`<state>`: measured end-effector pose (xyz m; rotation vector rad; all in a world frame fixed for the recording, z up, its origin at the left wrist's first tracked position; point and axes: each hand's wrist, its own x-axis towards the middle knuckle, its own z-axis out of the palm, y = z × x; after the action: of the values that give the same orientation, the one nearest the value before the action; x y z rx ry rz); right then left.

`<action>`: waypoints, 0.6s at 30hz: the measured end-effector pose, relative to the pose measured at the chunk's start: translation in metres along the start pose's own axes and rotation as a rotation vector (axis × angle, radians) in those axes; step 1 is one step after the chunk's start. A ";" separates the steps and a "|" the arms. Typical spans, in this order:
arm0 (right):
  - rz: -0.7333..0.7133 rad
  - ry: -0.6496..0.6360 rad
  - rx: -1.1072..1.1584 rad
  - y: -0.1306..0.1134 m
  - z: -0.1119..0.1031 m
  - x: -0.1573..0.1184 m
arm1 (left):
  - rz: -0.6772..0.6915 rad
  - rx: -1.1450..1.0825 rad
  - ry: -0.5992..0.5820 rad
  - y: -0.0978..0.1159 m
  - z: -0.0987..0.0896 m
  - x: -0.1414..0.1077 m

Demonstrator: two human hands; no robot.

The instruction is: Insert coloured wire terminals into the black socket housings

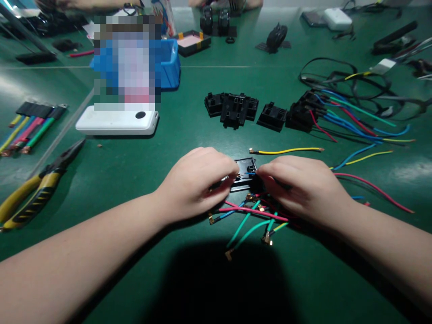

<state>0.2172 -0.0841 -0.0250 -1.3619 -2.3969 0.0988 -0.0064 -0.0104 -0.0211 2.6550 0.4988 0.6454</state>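
Observation:
A small black plastic housing (243,181) lies between my hands, its open inside facing up. My left hand (202,180) is closed on its left edge, with the fingertips partly hidden behind the thumb. At the right end of the housing, my right hand (300,184) pinches a thin blue wire (250,173) that runs into it. Just below the hands is a loose pile of cut wires with brass terminals, among them a red wire (253,211) and a green wire (249,231). A yellow wire (286,150) with a terminal lies above the right hand.
Several black housings (234,110) sit beyond my hands, with wired ones (303,112) to their right. Yellow-handled pliers (47,189), a white power bank (116,121) and bundled wires (33,128) are on the left. A blue bin (170,65) stands behind. Another person's arms rest at the far edge.

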 end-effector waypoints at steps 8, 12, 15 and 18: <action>-0.019 -0.005 -0.010 0.001 0.000 -0.001 | 0.049 0.015 -0.011 -0.001 0.000 -0.001; -0.019 -0.001 -0.009 0.001 0.001 -0.001 | 0.040 0.027 -0.028 0.000 0.000 0.000; -0.023 0.015 -0.004 0.001 0.001 -0.001 | 0.026 0.033 -0.033 0.001 -0.001 0.000; -0.026 0.014 -0.006 0.001 0.001 -0.001 | 0.016 0.040 -0.038 0.001 -0.002 0.000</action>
<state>0.2184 -0.0840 -0.0266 -1.3293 -2.4050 0.0747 -0.0072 -0.0109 -0.0186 2.7055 0.4850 0.5942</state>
